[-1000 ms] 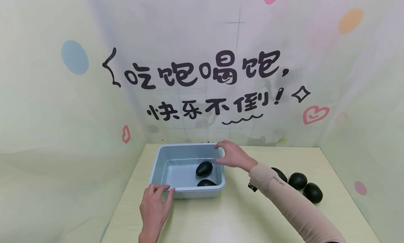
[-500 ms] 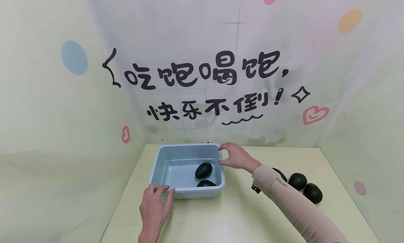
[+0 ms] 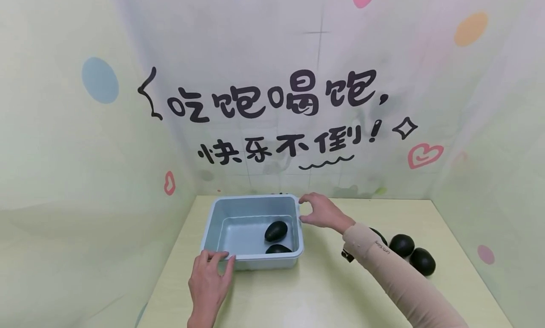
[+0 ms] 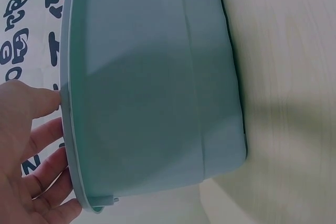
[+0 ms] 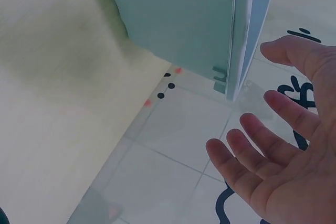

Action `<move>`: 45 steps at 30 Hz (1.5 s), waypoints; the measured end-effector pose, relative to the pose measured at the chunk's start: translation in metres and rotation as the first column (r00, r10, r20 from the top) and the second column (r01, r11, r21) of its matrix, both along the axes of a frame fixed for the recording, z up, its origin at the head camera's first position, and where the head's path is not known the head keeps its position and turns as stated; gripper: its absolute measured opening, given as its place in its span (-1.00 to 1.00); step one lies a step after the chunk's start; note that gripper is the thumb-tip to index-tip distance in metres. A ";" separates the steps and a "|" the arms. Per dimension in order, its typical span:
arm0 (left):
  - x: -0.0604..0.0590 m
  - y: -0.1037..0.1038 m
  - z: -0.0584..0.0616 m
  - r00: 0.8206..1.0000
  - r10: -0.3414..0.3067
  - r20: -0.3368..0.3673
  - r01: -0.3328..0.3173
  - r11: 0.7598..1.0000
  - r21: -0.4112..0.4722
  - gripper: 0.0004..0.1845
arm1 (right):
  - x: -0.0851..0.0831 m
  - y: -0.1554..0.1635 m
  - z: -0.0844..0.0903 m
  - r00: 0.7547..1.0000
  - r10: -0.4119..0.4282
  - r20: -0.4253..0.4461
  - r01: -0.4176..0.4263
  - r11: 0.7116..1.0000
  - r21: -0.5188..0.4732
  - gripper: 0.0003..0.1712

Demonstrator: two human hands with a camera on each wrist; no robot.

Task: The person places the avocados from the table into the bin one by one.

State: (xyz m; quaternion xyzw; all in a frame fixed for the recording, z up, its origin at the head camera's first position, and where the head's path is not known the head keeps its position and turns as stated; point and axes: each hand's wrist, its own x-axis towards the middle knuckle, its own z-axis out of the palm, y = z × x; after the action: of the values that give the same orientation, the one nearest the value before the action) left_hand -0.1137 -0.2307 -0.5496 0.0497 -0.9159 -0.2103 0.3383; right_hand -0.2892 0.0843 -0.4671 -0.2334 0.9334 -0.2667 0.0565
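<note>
A light blue plastic basin (image 3: 255, 257) stands on the table with two black, egg-shaped fruits that look like avocados inside, one of them (image 3: 276, 231) in full view. The front wall partly hides the other (image 3: 278, 249). My left hand (image 3: 208, 280) rests its fingertips on the rim at the front left corner, thumb and fingers spread along it in the left wrist view. Beside the basin's right side is my right hand (image 3: 325, 212), holding nothing. The right wrist view shows its fingers (image 5: 257, 140) loosely bent and apart from the basin wall (image 5: 178, 19).
Several more black fruits, such as this one (image 3: 423, 261), lie on the table (image 3: 323, 290) at the right, one partly behind my right sleeve (image 3: 383, 261). A printed backdrop (image 3: 272, 44) rises behind the table and along both sides.
My right hand has drawn slightly to the right, away from the basin's right rim. My left hand stays at the front left corner.
</note>
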 end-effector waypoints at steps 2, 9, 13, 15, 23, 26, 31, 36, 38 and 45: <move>0.000 0.000 0.000 1.000 0.001 0.001 -0.001 1.000 0.000 -0.78 | -0.001 0.001 -0.001 1.000 0.002 -0.007 -0.002 1.000 0.000 -0.46; 0.001 0.000 0.000 1.000 0.005 0.010 -0.005 1.000 -0.001 -0.78 | -0.002 0.006 -0.005 1.000 0.007 -0.014 -0.007 1.000 0.004 -0.46; 0.001 0.000 0.000 1.000 0.007 0.017 -0.007 1.000 -0.003 -0.78 | -0.002 0.009 -0.006 1.000 0.002 -0.014 -0.002 1.000 0.010 -0.45; 0.001 0.000 0.001 1.000 0.007 0.016 -0.007 1.000 -0.001 -0.78 | -0.003 0.011 -0.006 1.000 0.001 -0.013 -0.001 1.000 0.009 -0.45; 0.000 0.000 -0.001 1.000 0.004 0.001 -0.004 1.000 0.001 -0.78 | -0.004 0.016 -0.012 1.000 -0.020 0.009 0.020 1.000 0.010 -0.45; 0.000 0.000 -0.001 1.000 0.004 -0.004 -0.004 1.000 0.000 -0.78 | -0.003 0.018 -0.014 1.000 -0.018 0.013 0.018 1.000 0.013 -0.45; 0.000 0.000 -0.002 1.000 0.004 -0.010 -0.004 1.000 0.003 -0.79 | -0.003 0.022 -0.019 1.000 -0.015 0.018 0.015 1.000 0.019 -0.45; -0.001 0.001 -0.003 1.000 0.002 -0.013 -0.002 1.000 0.006 -0.79 | -0.004 0.026 -0.025 1.000 -0.017 0.018 0.017 0.999 0.027 -0.44; -0.001 0.001 -0.003 1.000 0.005 -0.005 -0.005 1.000 0.004 -0.78 | -0.005 0.028 -0.027 0.999 -0.022 0.023 0.021 0.999 0.030 -0.44; 0.001 0.001 -0.005 1.000 0.013 0.018 -0.013 1.000 0.007 -0.79 | -0.004 0.033 -0.032 0.999 -0.026 0.036 0.025 0.999 0.039 -0.43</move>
State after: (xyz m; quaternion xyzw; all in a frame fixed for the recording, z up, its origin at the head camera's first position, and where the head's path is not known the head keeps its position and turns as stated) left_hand -0.1130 -0.2301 -0.5545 0.0589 -0.9177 -0.2109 0.3314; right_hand -0.2933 0.1172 -0.4996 -0.2154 0.9401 -0.2536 0.0744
